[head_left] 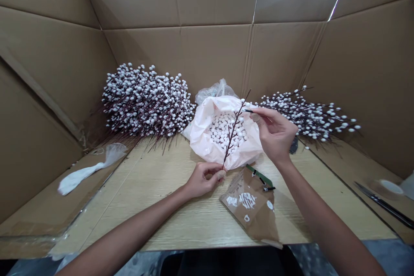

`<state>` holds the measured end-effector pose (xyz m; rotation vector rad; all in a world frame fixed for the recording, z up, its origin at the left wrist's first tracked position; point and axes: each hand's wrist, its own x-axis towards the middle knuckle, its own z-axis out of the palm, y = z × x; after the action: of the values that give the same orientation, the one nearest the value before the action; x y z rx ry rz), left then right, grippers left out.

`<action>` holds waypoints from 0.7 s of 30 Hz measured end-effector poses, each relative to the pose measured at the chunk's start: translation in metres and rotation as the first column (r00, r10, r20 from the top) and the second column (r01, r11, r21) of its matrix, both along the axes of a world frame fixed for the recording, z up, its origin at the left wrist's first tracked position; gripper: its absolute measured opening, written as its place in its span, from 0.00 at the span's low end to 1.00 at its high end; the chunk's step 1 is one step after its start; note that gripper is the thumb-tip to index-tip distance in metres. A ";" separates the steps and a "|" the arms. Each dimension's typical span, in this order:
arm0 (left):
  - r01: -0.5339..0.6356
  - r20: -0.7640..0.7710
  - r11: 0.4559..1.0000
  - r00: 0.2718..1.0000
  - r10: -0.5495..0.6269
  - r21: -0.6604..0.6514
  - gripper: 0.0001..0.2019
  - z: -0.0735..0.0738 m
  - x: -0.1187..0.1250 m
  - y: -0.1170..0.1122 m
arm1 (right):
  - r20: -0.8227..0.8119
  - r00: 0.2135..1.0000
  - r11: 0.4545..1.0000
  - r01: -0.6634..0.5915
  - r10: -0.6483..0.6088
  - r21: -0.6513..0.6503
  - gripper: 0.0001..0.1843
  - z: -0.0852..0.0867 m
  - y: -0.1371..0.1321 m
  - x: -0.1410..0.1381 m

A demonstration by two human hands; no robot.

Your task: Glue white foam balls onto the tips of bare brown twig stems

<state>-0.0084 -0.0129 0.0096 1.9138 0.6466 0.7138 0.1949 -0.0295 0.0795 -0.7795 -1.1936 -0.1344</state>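
Note:
My left hand (207,179) pinches the lower end of a dark brown artificial twig (231,136), which slants up to the right and has short side stubs. A white ball sits near its upper part. Beside that part, my right hand (276,131) is closed, thumb against fingers, on a small thin black piece (249,111) whose kind I cannot make out. Behind the twig, an opened pale plastic bag (202,138) holds many loose white balls (220,131).
Bunches of white-berried stems lie at the left (147,99) and right (310,114). In front is a brown cardboard piece (236,215) with white smears and black bits. Scissors (384,205) and a tape roll (390,186) lie far right; a white plastic bag (80,177) lies left. Cardboard walls (210,51) surround the table.

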 end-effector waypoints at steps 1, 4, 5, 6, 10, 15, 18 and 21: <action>0.001 0.005 1.000 1.000 -0.001 -0.005 0.15 0.000 0.000 0.000 | -0.003 1.000 1.000 -0.006 0.006 0.000 0.08 0.000 0.000 0.000; 0.005 0.013 1.000 1.000 -0.004 -0.018 0.15 0.000 0.000 0.000 | -0.018 0.999 0.999 -0.034 0.034 0.001 0.08 -0.001 0.001 0.001; 0.005 0.011 1.000 1.000 -0.005 -0.019 0.15 0.000 0.000 0.000 | -0.023 0.999 0.999 -0.045 0.045 0.004 0.08 -0.001 0.001 0.001; 0.004 0.007 1.000 1.000 -0.004 -0.018 0.15 0.001 0.000 0.000 | -0.028 0.998 0.999 -0.052 0.052 0.007 0.08 -0.002 0.002 0.001; 0.000 -0.005 1.000 1.000 0.000 -0.005 0.15 0.001 -0.001 0.000 | -0.034 0.998 0.999 -0.051 0.051 0.006 0.07 -0.002 0.003 0.002; -0.008 0.000 1.000 1.000 0.008 -0.016 0.14 -0.001 -0.001 0.001 | -0.029 0.998 0.999 -0.049 0.049 -0.001 0.06 -0.002 0.004 0.003; -0.014 0.001 1.000 1.000 0.014 -0.022 0.14 -0.001 0.000 0.001 | -0.020 0.999 0.999 -0.040 0.040 -0.002 0.06 -0.002 0.003 0.003; -0.012 -0.008 1.000 1.000 0.012 -0.015 0.14 -0.001 0.000 0.001 | -0.007 1.000 1.000 -0.029 0.029 0.007 0.07 -0.002 0.003 0.003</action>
<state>-0.0088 -0.0123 0.0081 1.9013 0.6674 0.7079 0.1984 -0.0264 0.0772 -0.7554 -1.1969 -0.1115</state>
